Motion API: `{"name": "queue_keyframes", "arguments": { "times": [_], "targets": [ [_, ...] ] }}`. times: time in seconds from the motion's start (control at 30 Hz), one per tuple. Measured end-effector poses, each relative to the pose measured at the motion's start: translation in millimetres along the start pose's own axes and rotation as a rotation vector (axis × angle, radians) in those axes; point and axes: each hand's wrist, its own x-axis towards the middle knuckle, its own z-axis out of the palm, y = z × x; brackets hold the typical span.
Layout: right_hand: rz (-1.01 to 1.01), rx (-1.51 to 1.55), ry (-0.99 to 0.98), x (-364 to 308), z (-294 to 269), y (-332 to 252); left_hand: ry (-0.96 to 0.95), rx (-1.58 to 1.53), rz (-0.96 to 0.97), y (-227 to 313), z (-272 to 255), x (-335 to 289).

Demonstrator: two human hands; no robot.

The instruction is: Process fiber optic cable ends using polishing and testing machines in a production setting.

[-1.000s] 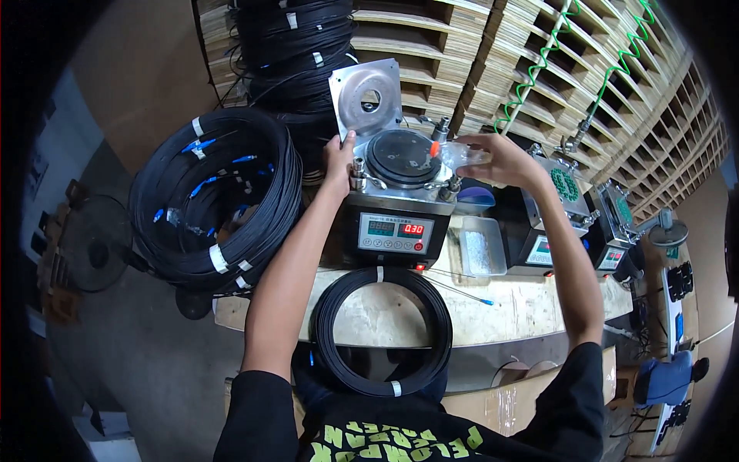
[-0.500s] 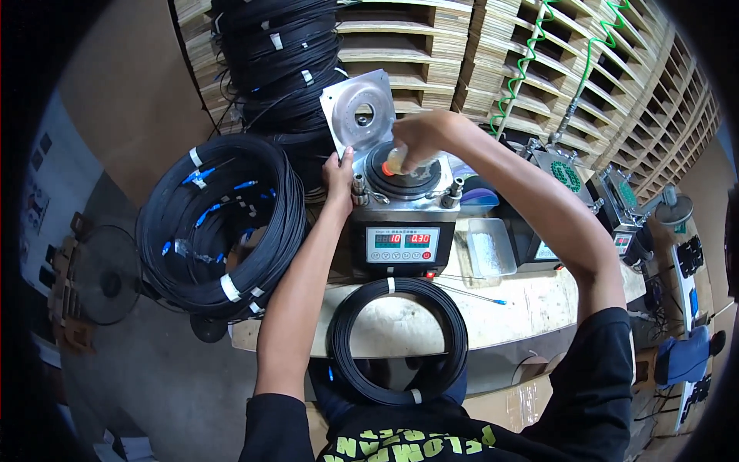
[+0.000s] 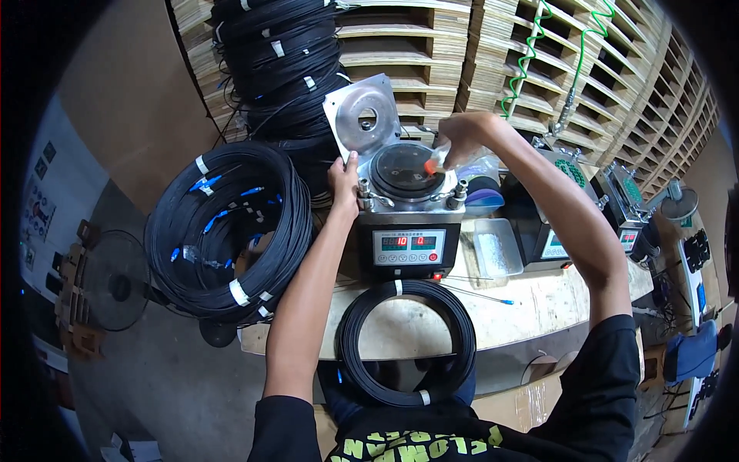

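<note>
My left hand (image 3: 343, 183) pinches the lower corner of a square metal plate (image 3: 362, 119) with a round hole in it. That plate stands tilted up behind a benchtop polishing machine (image 3: 408, 246), which has a lit red digital display. On top of the machine sits a round dark disc (image 3: 396, 173) with a wet-looking surface. My right hand (image 3: 459, 141) is closed around a small squeeze bottle with an orange tip (image 3: 430, 166), tilted down over the disc's right edge. The fingers partly hide the bottle's body. Metal clamp posts (image 3: 460, 190) flank the disc.
A coil of black cable (image 3: 350, 331) rests at the table's front edge. Left stands a larger cable stack (image 3: 292, 231) with blue connectors; another pile (image 3: 277, 69) rises behind. A clear plastic tray (image 3: 496, 248) lies right of the machine, near more machines (image 3: 546, 239).
My right hand has moved right with the bottle, from over the disc's middle to its right edge. More of the disc shows. My left hand keeps holding the plate; the view shifted slightly.
</note>
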Motion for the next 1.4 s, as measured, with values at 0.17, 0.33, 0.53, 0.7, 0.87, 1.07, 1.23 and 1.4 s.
{"name": "queue_keyframes", "arguments": {
  "times": [0.17, 0.33, 0.53, 0.7, 0.87, 1.07, 1.23, 1.4],
  "targets": [
    [-0.155, 0.076, 0.059, -9, 5, -29, -0.001, -0.035, 0.003, -1, 2, 1],
    [-0.142, -0.047, 0.331, 28, 14, -30, -0.014, -0.025, -0.024, 13, 1, -10],
    [0.091, 0.156, 0.194, 15, 30, 21, -0.046, -0.087, -0.033, 8, 4, -10],
    [-0.141, 0.596, 0.288, -42, 74, 54, -0.089, -0.179, -0.027, 8, -3, -3],
    [-0.210, 1.210, 0.676, -76, 163, 55, -0.077, -0.144, -0.035, 18, -1, -12],
    [-0.002, 0.980, 0.990, -65, 279, 44, -0.087, -0.160, -0.065, 18, 3, -13],
    [0.379, 0.712, 0.848, -63, 325, 17, -0.140, -0.224, -0.056, 15, 0, -4],
    [0.368, 0.641, 0.842, -58, 348, 16, -0.151, -0.189, -0.087, 15, 6, -6]
  ]
}}
